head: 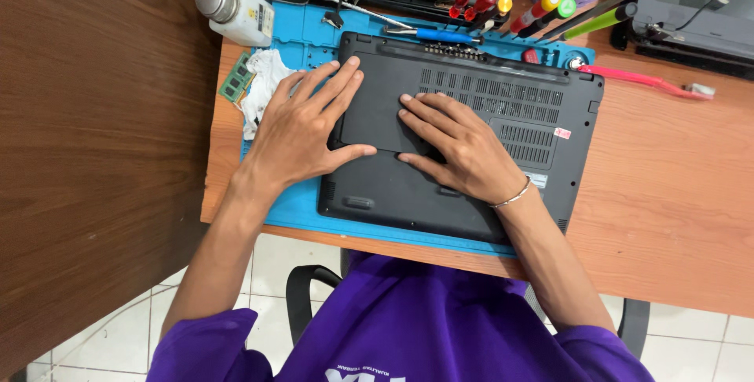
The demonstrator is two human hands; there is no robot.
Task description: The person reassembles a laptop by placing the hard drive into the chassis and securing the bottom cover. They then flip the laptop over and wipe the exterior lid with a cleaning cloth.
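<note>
Black laptop (463,138) lies underside-up on blue mat (294,205), left hand (302,131) spread flat across laptop's left edge, right hand (459,146) flat on laptop's middle panel, fingers splayed, gripping nothing, white bottle (234,11) beyond laptop's far-left corner, screwdrivers (510,9) behind laptop.

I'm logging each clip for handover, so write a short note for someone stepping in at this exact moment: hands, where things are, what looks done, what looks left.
Left hand: flat, fingers spread, pressing the left part of the small cover panel on the laptop; holds nothing.
Right hand: flat on the same panel's right part; holds nothing.
The laptop lies upside down on the blue mat on the wooden desk.
The blue-handled screwdriver lies just behind the laptop; the memory stick and crumpled white tissue lie left of it, by the white bottle.
Done: panel sits in its recess.
Left: whether it is screwed down cannot be seen.
</note>
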